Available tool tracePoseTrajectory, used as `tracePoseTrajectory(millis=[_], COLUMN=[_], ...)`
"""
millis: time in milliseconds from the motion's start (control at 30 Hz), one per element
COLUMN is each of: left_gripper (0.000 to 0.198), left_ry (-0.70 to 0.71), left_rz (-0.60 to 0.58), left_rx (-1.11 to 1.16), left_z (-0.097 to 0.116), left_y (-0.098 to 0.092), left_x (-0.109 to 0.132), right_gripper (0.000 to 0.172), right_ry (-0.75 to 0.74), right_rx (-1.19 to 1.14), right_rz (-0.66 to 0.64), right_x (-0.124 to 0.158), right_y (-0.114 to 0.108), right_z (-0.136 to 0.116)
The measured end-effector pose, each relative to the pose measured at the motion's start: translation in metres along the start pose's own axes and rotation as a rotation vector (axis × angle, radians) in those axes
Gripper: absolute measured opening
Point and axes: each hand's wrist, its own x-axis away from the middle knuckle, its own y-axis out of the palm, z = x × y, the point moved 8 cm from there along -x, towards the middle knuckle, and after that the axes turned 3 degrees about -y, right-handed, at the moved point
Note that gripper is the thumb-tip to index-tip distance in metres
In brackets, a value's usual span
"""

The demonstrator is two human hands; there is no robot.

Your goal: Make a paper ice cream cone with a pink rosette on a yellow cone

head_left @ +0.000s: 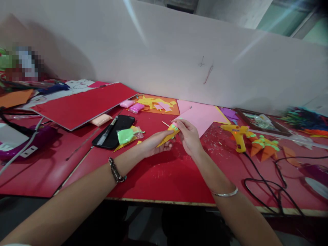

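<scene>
A yellow paper cone (166, 138) with small light-green clay balls (174, 126) at its wide end lies in my left hand (156, 143), its tip pointing down toward the wrist. My left fingers curl around it. The thumb and fingertips of my right hand (188, 135) are pinched together at the green balls; whatever lies between them is too small to make out. A thin pale stick (165, 123) juts out beside the cone. Left of my hands, a clear packet of light-green clay (126, 136) rests partly on a black phone (114, 131), beside a pen (107, 130).
A yellow glue gun (238, 136) with a looping black cord stands on the right, near orange cones with green tops (263, 147). Pink paper (198, 116) and yellow scraps (148, 101) lie at the back. A red board (84, 104) slants across the left.
</scene>
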Motion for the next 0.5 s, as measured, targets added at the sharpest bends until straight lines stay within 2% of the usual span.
tracePoseTrajectory(millis=[133, 333, 500], left_gripper=[0.024, 0.008, 0.013], left_ry=[-0.039, -0.001, 0.045], left_rz=[0.014, 0.074, 0.061], left_rx=[0.104, 0.010, -0.013], left_z=[-0.0004, 0.0007, 0.0025], left_y=[-0.0030, -0.0068, -0.0071], left_x=[-0.0009, 0.0016, 0.0013], right_gripper=[0.014, 0.012, 0.011], right_ry=[0.003, -0.008, -0.019], right_rx=[-0.040, -0.056, -0.044], right_rz=[0.010, 0.006, 0.004], right_x=[0.0000, 0.0000, -0.0006], right_y=[-0.0004, 0.0015, 0.0000], right_z=[-0.0016, -0.0040, -0.0026])
